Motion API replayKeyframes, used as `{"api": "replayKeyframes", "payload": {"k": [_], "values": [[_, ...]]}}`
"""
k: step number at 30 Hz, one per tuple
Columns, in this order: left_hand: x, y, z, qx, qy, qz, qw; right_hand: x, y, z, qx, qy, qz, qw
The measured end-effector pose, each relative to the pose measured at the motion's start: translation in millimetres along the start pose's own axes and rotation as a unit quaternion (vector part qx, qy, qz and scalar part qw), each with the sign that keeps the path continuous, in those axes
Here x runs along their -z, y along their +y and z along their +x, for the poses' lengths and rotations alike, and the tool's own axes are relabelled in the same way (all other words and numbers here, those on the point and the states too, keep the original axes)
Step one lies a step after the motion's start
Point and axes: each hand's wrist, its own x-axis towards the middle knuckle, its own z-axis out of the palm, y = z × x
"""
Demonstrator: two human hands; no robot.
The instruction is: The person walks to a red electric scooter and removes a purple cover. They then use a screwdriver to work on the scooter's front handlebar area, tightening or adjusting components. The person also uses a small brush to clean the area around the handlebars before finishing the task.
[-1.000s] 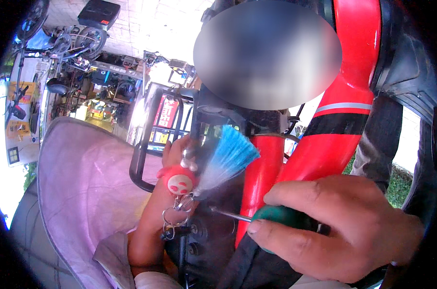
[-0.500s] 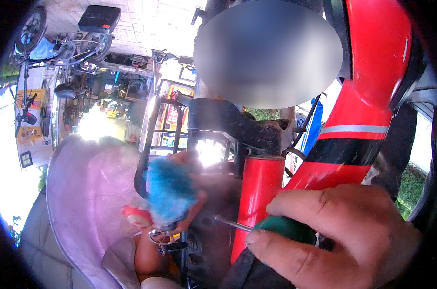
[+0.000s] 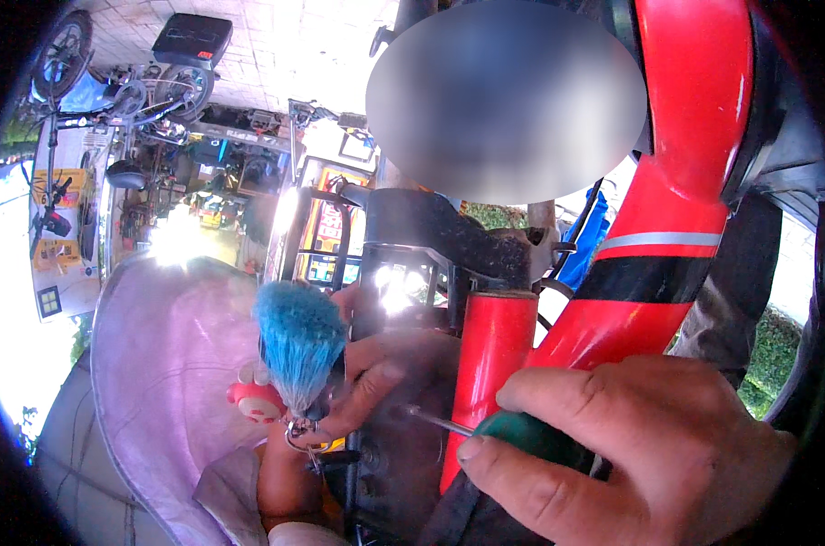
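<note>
My right hand [image 3: 617, 446] grips a green-handled screwdriver [image 3: 521, 432]; its metal shaft points left toward a dark panel [image 3: 403, 382] beside the red tube [image 3: 494, 364]. My left hand [image 3: 362, 387] is at that panel, partly behind a blue tassel [image 3: 298, 332] on a keychain with a red, round charm [image 3: 253, 400] and metal rings; what its curled fingers grip is hidden. A wider red frame member [image 3: 626, 309] with black and silver bands rises at the right.
Pink fabric [image 3: 167, 364] arches at the left beside a black metal rack [image 3: 312, 237]. A parked bicycle [image 3: 62, 64], a black box [image 3: 189, 41] and a cluttered shop front [image 3: 212, 173] are behind. Dark-trousered legs [image 3: 740, 282] stand at the right. A blurred oval hides the top centre.
Since a second ago the keychain has swung left and turned, its tassel now over my left hand. My right hand with the screwdriver has shifted only slightly.
</note>
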Motion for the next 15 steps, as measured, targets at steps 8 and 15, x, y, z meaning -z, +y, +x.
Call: {"api": "replayKeyframes", "payload": {"k": [8,15], "values": [[-11.5,0.2,-9.1,0.143,0.027,0.014,0.989,-17.5,9.0,-17.3,0.095,0.121,-0.068,0.986],[-10.3,16.8,-0.9,0.131,0.027,-0.044,0.990,-1.9,3.8,-13.7,0.027,0.076,0.067,0.995]]}}
